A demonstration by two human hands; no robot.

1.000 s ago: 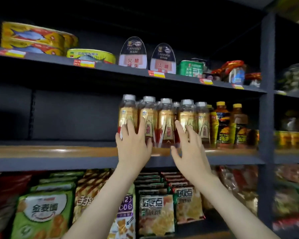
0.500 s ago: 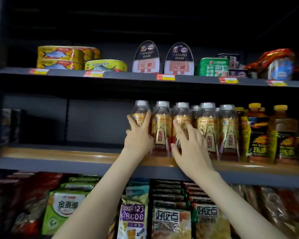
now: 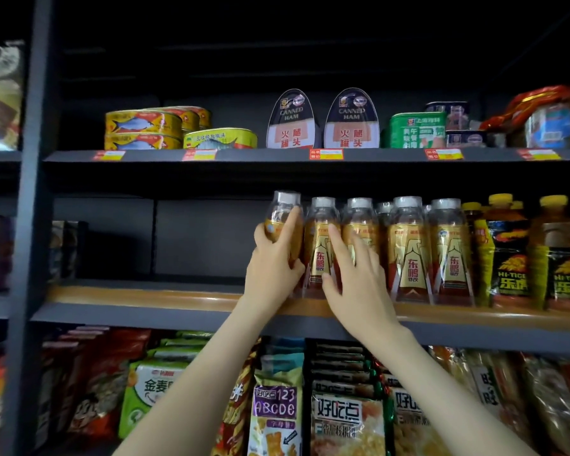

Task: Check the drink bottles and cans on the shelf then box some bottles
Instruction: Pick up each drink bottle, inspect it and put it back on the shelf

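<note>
The left hand's [image 3: 277, 264] grip is clenching round the end bottle [image 3: 282, 213], thumb on its nine o'clock side and fingers curling across the gold label. The right hand's [image 3: 359, 278] grip is released. Its fingers [image 3: 335, 232] are lying fairly straight against the fronts of the next two in the row of bottles [image 3: 408, 251], holding nothing.

The end bottle is sitting at the nine o'clock end of that row on the middle shelf [image 3: 145, 299], and its base is hiding behind the left hand, so I cannot tell whether it is lifting clear of the shelf lip. Its long axis is running nearly vertical, with the white cap pointing to twelve o'clock and tipping a little toward eleven. The neighbours are standing straight, caps at twelve. The label is facing partly away toward nine o'clock.

To do this check well, the person is probably best keeping the straight hand steadying the neighbours, since they are crowding shoulder to shoulder and could topple together. The held bottle wants turning label-forward before it settles. The yellow-capped bottles [image 3: 507, 258] are waiting at three o'clock, and the cans [image 3: 145, 130] at eleven o'clock on the shelf above.
</note>
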